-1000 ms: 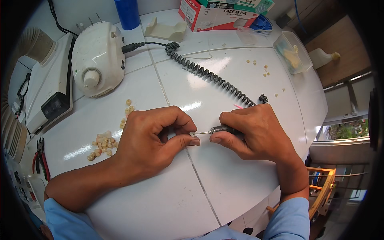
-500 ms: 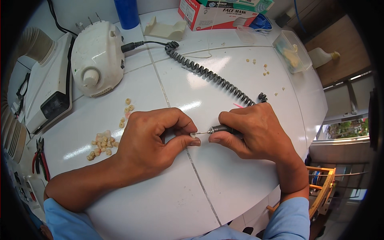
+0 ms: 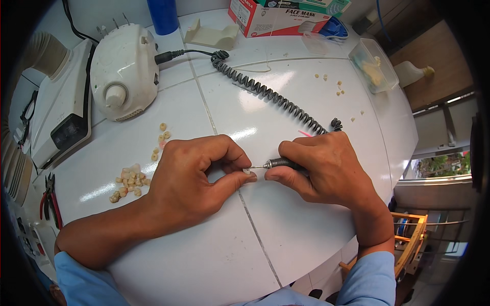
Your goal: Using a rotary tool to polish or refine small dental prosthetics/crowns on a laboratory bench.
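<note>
Between thumb and fingertips, my left hand pinches a small whitish dental crown, mostly hidden by the fingers. My right hand grips a dark rotary handpiece from the right. Its thin metal bit points left and reaches the crown; whether the two touch is too small to tell. Beyond my right hand, a coiled black cord runs to a white drill control unit. Left of my left hand lies a pile of cream tooth-shaped crowns, with several more in a loose line behind it.
Red-handled pliers lie at the left edge, near a white machine with a hose. A mask box, a blue cylinder and a cream stand occupy the back. Toward the right are crumbs and a clear plastic tub.
</note>
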A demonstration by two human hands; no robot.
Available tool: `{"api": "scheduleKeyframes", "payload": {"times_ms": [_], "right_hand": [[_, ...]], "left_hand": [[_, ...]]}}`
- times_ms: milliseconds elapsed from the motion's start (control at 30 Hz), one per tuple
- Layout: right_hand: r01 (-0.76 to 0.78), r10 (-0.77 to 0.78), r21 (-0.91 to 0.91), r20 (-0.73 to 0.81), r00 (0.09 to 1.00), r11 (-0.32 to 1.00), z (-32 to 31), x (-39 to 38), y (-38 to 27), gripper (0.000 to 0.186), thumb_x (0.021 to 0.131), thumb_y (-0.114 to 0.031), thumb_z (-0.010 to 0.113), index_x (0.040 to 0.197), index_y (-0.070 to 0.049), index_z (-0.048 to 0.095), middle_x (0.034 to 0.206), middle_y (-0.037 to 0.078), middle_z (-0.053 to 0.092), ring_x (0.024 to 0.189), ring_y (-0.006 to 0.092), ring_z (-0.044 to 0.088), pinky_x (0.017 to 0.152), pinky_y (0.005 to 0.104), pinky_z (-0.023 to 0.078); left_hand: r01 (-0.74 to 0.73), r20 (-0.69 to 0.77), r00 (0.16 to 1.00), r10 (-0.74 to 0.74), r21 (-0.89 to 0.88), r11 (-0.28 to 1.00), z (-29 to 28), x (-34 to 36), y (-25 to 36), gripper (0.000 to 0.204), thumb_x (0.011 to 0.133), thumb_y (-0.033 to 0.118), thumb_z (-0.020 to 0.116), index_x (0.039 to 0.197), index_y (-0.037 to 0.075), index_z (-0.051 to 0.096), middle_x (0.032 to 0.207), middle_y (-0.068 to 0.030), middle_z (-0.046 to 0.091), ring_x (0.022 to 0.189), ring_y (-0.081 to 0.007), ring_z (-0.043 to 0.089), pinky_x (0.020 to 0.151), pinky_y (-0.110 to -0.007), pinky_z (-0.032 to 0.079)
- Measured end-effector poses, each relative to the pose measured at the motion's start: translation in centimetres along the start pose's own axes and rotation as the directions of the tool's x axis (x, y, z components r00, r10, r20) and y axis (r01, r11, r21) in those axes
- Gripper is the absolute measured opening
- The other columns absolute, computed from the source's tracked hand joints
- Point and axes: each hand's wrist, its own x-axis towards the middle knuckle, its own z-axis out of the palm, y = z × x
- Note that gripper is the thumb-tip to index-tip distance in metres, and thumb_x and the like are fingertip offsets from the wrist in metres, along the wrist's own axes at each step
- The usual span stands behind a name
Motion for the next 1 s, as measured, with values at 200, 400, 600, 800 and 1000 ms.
{"api": "scheduleKeyframes", "payload": {"times_ms": [200,400,600,800,1000], "right_hand": [[0.005,-0.005,0.007,0.018,1.0,1.0,-0.13,0.01,0.11,0.054,0.104,-0.06,0.07,0.08,-0.011,0.07,0.055,0.008,0.058,0.049,0.0321,0.06,0.05,0.0436,0.044],[0.001,-0.001,0.015,0.035,0.999,1.0,-0.31,0.09,0.21,0.055,0.105,-0.059,0.068,0.077,-0.011,0.07,0.055,0.009,0.058,0.051,0.0329,0.062,0.051,0.0443,0.045],[0.003,-0.004,0.011,0.044,0.999,1.0,-0.43,0.14,0.18,0.056,0.105,-0.058,0.069,0.076,-0.01,0.07,0.055,0.009,0.057,0.051,0.0331,0.062,0.051,0.0444,0.045],[-0.002,0.002,0.018,0.037,0.999,1.0,-0.3,0.08,0.14,0.056,0.105,-0.059,0.068,0.077,-0.01,0.071,0.055,0.01,0.058,0.052,0.033,0.062,0.052,0.0442,0.045],[-0.01,0.01,0.023,0.028,1.0,1.0,-0.08,0.03,0.09,0.056,0.104,-0.06,0.069,0.08,-0.01,0.071,0.058,0.009,0.061,0.051,0.0324,0.063,0.051,0.0437,0.045]], "left_hand": [[-0.006,0.018,1.0,0.006,-0.012,1.0,-0.06,-0.03,-0.11,0.018,0.092,0.007,0.091,0.099,-0.002,0.077,0.086,-0.0062,0.078,0.07,-0.0053,0.065,0.059,-0.023,0.048],[0.005,0.026,1.0,-0.005,-0.032,0.999,-0.13,-0.03,-0.04,0.016,0.093,0.005,0.089,0.101,-0.003,0.076,0.089,-0.007,0.078,0.074,-0.0065,0.067,0.063,-0.023,0.05],[0.007,0.03,1.0,-0.006,-0.029,1.0,-0.18,-0.01,-0.02,0.016,0.093,0.005,0.088,0.101,-0.002,0.076,0.089,-0.0073,0.078,0.075,-0.0072,0.068,0.063,-0.024,0.051],[0.012,0.04,0.999,-0.011,-0.027,1.0,-0.22,0.03,-0.02,0.017,0.093,0.006,0.089,0.102,-0.002,0.076,0.089,-0.0078,0.078,0.075,-0.0079,0.068,0.064,-0.024,0.051],[0.008,0.043,0.999,-0.007,-0.025,1.0,-0.18,0.01,-0.08,0.018,0.093,0.006,0.09,0.101,-0.002,0.076,0.089,-0.0081,0.078,0.076,-0.0089,0.069,0.065,-0.025,0.052]]}}
